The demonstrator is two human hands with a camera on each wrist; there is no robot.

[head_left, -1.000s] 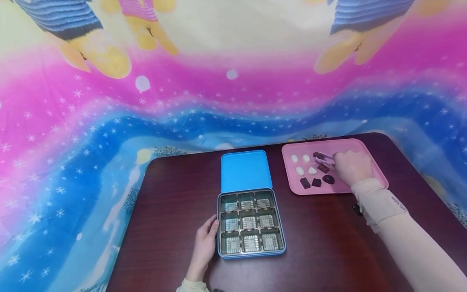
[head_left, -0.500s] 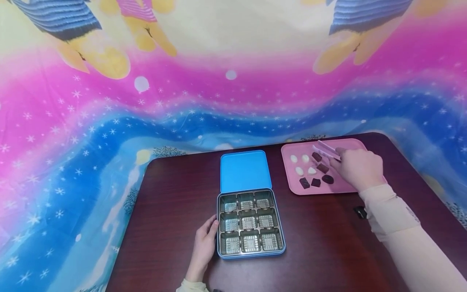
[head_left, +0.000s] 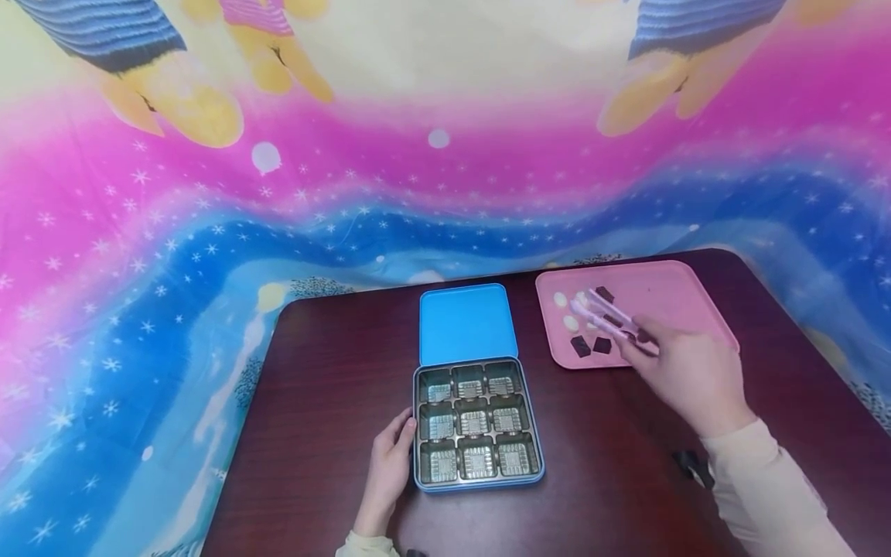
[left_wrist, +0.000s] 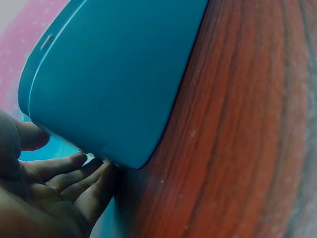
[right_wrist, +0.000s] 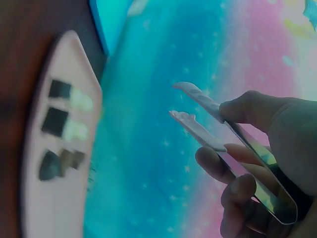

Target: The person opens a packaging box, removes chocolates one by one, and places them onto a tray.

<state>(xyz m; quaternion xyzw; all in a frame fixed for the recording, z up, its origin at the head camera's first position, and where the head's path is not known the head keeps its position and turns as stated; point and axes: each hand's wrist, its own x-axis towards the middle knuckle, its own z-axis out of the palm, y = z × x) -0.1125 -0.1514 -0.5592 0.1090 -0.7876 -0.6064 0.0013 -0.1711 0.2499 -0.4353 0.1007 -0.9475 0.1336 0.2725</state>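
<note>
My right hand (head_left: 696, 379) holds a pair of light-coloured tongs (right_wrist: 198, 131) over the pink tray (head_left: 675, 294). The tong tips stand apart, with nothing seen between them. Below them lie dark chocolates (head_left: 581, 346) and white egg-like pieces (head_left: 560, 299), some partly hidden by the tongs and hand. At its left side, my left hand (head_left: 388, 464) touches a blue tin (head_left: 480, 489) with fairly straight fingers, thumb near the rim. The tin's hinged lid (head_left: 468, 325) is folded back, and its metallic insert has several bare compartments.
The dark wooden table (head_left: 334, 387) carries the tin at its middle and the tray at the back right. A small black object (head_left: 692, 466) is near the right sleeve. Behind the table hangs a patterned cloth (head_left: 348, 170).
My right hand has lifted with the tongs from the dark pieces and come nearer, and the tongs have spread apart. The left hand and tin have stayed put.
</note>
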